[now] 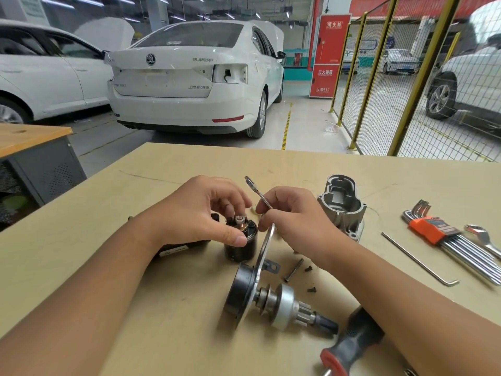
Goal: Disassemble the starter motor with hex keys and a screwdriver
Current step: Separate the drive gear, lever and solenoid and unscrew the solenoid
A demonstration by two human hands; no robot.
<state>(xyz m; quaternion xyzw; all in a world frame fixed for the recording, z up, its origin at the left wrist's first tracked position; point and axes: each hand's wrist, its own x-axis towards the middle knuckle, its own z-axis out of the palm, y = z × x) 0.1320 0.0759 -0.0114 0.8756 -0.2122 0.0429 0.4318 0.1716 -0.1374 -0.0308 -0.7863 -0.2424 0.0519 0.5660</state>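
the upright black cylindrical motor body (240,244) stands on the tan table (168,308), behind the pinion shaft assembly (273,302); the left hand (200,213) pinches its top terminal, so steady it firmly while the right hand (295,213), gripping the flat silver spanner (264,232), seats squarely on that nut

Hiding part of the black unit (189,244) under the left hand (200,210). Covering the wrench (261,202) midway inside the right hand (295,215). Running off the bottom edge below the right forearm: the screwdriver (349,346). Blurring near the right fingers: something small, too unclear to name.
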